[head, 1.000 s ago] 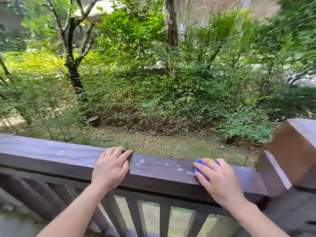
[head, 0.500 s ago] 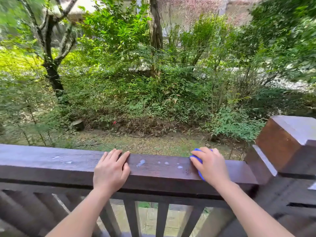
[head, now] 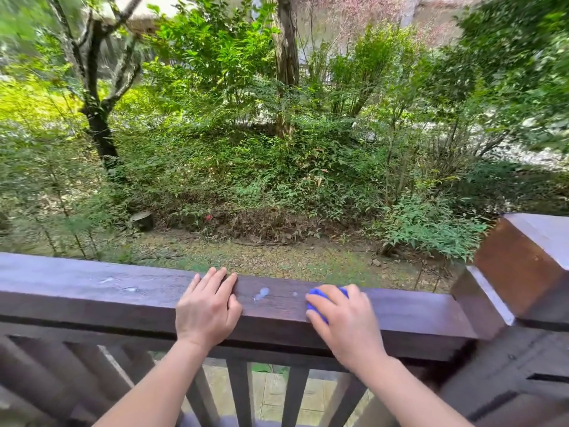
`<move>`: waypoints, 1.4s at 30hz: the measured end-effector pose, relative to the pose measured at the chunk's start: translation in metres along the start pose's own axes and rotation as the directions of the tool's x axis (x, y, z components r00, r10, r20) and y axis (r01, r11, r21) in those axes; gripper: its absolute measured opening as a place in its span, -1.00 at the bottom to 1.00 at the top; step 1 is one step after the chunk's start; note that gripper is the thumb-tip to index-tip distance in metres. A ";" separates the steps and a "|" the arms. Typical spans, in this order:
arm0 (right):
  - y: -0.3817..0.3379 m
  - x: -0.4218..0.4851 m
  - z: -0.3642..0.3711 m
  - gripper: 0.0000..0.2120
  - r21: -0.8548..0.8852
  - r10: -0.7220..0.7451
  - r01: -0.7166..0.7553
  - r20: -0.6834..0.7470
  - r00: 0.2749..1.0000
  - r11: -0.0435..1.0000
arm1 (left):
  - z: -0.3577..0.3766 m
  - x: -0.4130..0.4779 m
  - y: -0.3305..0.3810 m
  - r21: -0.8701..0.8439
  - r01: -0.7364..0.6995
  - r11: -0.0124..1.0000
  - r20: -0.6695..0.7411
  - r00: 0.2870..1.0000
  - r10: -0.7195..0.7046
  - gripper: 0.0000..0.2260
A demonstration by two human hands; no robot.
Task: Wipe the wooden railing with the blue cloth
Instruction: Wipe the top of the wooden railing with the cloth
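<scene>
A dark wooden railing [head: 92,291] runs across the lower part of the head view. My left hand [head: 207,309] lies flat on its top, fingers together, holding nothing. My right hand [head: 341,318] presses a blue cloth [head: 317,298] onto the rail to the right of it; only the cloth's left edge shows under my fingers. Whitish spots [head: 261,293] mark the rail top between my hands, and fainter ones [head: 120,285] lie further left.
A thick wooden post [head: 523,266] ends the railing at the right. Vertical balusters [head: 240,392] stand below the rail, with paving visible through them. Beyond the rail is bare ground, shrubs and tree trunks.
My right hand with the cloth has slid left along the rail, over the small spots, closer to my left hand. The left hand has stayed in place. The view has shifted slightly.
</scene>
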State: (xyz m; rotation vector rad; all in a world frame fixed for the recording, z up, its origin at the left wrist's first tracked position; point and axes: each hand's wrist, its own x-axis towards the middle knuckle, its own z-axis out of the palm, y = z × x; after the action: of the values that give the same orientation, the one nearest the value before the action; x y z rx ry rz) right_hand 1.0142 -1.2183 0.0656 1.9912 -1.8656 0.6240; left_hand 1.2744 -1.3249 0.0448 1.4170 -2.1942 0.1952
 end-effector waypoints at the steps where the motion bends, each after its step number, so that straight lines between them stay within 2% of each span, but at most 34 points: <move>1: 0.003 -0.002 0.000 -0.79 0.007 -0.072 0.072 0.009 0.997 0.997 | 0.000 0.000 -0.001 0.000 0.000 1.000 -0.006 1.000 0.000 -0.56; 2: 0.010 0.004 -0.002 -0.78 0.015 -0.085 0.085 0.023 0.996 0.996 | 0.000 0.000 -0.001 0.000 -0.001 1.000 -0.010 1.000 0.001 -0.56; 3: 0.018 0.013 -0.005 -0.79 0.018 -0.034 0.033 0.034 0.999 0.999 | -0.001 0.000 -0.001 0.000 -0.005 1.000 -0.013 1.000 0.005 -0.56; 6: 0.020 0.030 -0.005 -0.83 -0.013 0.217 -0.217 -0.001 0.976 0.976 | -0.002 0.000 0.001 0.002 -0.014 1.000 -0.022 1.000 0.014 -0.57; 8: 0.000 0.023 0.005 -0.83 0.001 0.165 -0.165 -0.028 0.986 0.986 | -0.001 0.000 0.001 0.003 -0.019 1.000 -0.029 0.999 0.019 -0.57; 10: -0.016 0.006 0.012 -0.81 0.024 -0.020 0.021 -0.009 1.000 1.000 | 0.000 -0.001 -0.001 0.000 -0.020 1.000 -0.041 0.999 0.020 -0.57; 12: -0.008 0.013 0.011 -0.80 0.022 -0.085 0.085 0.005 0.996 0.996 | 0.001 0.001 -0.001 -0.002 -0.023 1.000 -0.056 0.998 0.023 -0.57; 15: -0.003 0.046 0.004 -0.83 0.001 0.167 -0.167 0.024 0.986 0.986 | 0.001 0.001 0.000 -0.015 -0.028 1.000 -0.081 0.996 0.026 -0.58; 16: -0.011 0.050 0.005 -0.83 -0.017 0.204 -0.204 0.023 0.979 0.979 | 0.001 0.001 0.000 -0.019 -0.028 0.999 -0.086 0.996 0.026 -0.59; 18: -0.033 0.045 0.012 -0.81 0.000 0.121 -0.121 0.030 0.992 0.993 | 0.003 0.001 0.000 -0.026 -0.026 0.999 -0.091 0.996 0.024 -0.58; 21: -0.042 0.027 0.015 -0.78 0.082 -0.132 0.128 0.053 0.990 0.988 | 0.004 0.000 -0.002 -0.025 -0.023 0.999 -0.089 0.996 0.021 -0.58; 22: -0.034 0.032 0.013 -0.77 0.083 -0.142 0.136 0.065 0.988 0.987 | 0.004 0.000 -0.001 -0.025 -0.027 0.999 -0.084 0.996 0.025 -0.58; 23: -0.026 0.040 0.010 -0.76 0.072 -0.090 0.084 0.091 0.992 0.994 | 0.003 0.001 -0.001 -0.025 -0.031 0.999 -0.080 0.996 0.029 -0.58; 26: -0.021 0.061 0.010 -0.74 -0.024 0.199 -0.197 0.120 0.973 0.980 | 0.002 0.001 0.000 -0.022 -0.028 0.999 -0.089 0.996 0.026 -0.58; 27: -0.030 0.060 0.013 -0.75 -0.029 0.206 -0.205 0.093 0.974 0.978 | 0.002 0.000 0.000 -0.027 -0.027 0.999 -0.099 0.995 0.024 -0.58; 28: -0.042 0.055 0.016 -0.77 0.000 0.157 -0.157 0.077 0.985 0.988 | 0.003 0.000 0.000 -0.035 -0.029 0.999 -0.113 0.993 0.025 -0.59; 31: -0.065 0.032 0.021 -0.81 0.103 -0.127 0.121 0.055 0.990 0.987 | 0.003 0.000 -0.002 -0.044 -0.040 0.998 -0.143 0.989 0.034 -0.61; 32: -0.061 0.036 0.021 -0.79 0.109 -0.142 0.134 0.063 0.988 0.985 | 0.003 0.001 -0.001 -0.041 -0.044 0.998 -0.146 0.989 0.037 -0.61; 33: -0.057 0.045 0.019 -0.77 0.109 -0.091 0.082 0.084 0.992 0.991 | 0.003 0.001 0.000 -0.039 -0.048 0.998 -0.151 0.988 0.042 -0.61; 35: -0.053 0.068 0.017 -0.73 0.078 0.107 -0.117 0.126 0.986 0.990 | 0.002 0.001 0.000 -0.043 -0.055 0.998 -0.166 0.985 0.047 -0.61; 36: -0.056 0.075 0.016 -0.72 0.052 0.175 -0.184 0.137 0.975 0.982 | 0.002 0.001 0.000 -0.043 -0.056 0.998 -0.176 0.983 0.048 -0.61; 37: -0.063 0.077 0.017 -0.72 0.045 0.177 -0.184 0.132 0.975 0.982 | 0.003 0.001 0.000 -0.041 -0.057 0.998 -0.183 0.982 0.048 -0.61; 40: -0.085 0.055 0.021 -0.75 0.161 -0.031 0.012 0.116 0.993 0.987 | 0.005 0.002 -0.001 -0.040 -0.057 0.998 -0.198 0.979 0.048 -0.61; 42: -0.080 0.040 0.020 -0.77 0.195 -0.180 0.159 0.097 0.979 0.968 | 0.007 0.001 -0.002 -0.039 -0.061 0.997 -0.209 0.977 0.052 -0.61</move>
State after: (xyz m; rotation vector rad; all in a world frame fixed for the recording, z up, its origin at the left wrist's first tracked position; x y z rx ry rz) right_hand 1.0974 -1.2566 0.0740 2.3236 -1.7287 0.6695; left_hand 1.2730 -1.3293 0.0390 1.2509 -2.0556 0.2980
